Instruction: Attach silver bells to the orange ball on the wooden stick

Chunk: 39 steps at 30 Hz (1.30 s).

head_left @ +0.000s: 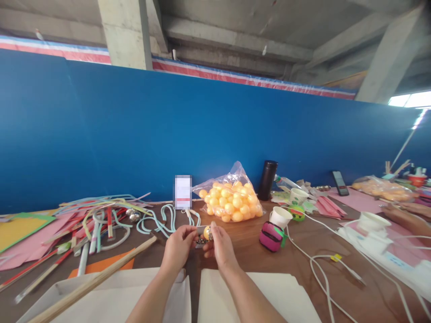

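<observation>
My left hand (179,246) and my right hand (221,247) are close together over the front of the table. Between the fingers of my right hand is a small orange ball (207,232) with a shiny patch on its side. The left fingers are pinched at small shiny metallic pieces (201,241) just beside the ball; what exactly they grip is partly hidden. Behind the hands sits a clear plastic bag (239,172) full of orange balls. White paper sheets (262,298) lie beneath my forearms.
Cords, sticks and markers crowd the left, with a wooden stick (97,278) slanting across. A magenta pouch (271,236), paper cup (280,217) and black bottle (268,179) stand to the right. White cables (314,264) and a power strip (387,255) lie near another person's hand (400,215).
</observation>
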Each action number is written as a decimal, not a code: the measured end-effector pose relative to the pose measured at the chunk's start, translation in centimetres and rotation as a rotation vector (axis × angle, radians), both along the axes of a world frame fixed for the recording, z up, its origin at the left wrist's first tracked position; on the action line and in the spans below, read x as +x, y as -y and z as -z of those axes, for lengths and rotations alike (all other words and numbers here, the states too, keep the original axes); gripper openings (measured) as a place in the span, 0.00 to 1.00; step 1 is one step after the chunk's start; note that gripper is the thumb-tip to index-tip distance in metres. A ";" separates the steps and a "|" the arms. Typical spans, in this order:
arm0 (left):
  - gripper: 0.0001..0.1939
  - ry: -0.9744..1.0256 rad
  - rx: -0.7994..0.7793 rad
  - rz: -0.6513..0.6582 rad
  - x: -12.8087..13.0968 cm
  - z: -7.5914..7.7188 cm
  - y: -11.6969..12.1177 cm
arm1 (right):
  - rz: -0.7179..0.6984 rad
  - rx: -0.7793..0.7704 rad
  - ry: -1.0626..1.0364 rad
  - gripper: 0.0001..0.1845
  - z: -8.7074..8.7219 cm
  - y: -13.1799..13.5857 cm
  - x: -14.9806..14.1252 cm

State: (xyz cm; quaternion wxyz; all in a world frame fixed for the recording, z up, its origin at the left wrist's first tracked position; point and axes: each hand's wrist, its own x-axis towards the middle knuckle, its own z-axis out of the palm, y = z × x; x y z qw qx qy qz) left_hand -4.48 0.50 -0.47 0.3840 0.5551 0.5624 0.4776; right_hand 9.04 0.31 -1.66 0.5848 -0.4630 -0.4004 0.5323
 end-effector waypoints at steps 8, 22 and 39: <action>0.14 0.297 -0.038 0.077 0.7 -1.9 1.0 | -0.072 -0.048 -0.211 0.25 -0.7 0.4 -0.2; 0.11 0.585 -0.127 0.335 0.9 -3.0 2.6 | -0.184 0.037 -0.310 0.19 -1.2 1.0 0.0; 0.10 0.724 -0.178 0.335 0.5 -2.6 2.3 | -0.248 -0.038 -0.385 0.25 -2.5 1.6 0.3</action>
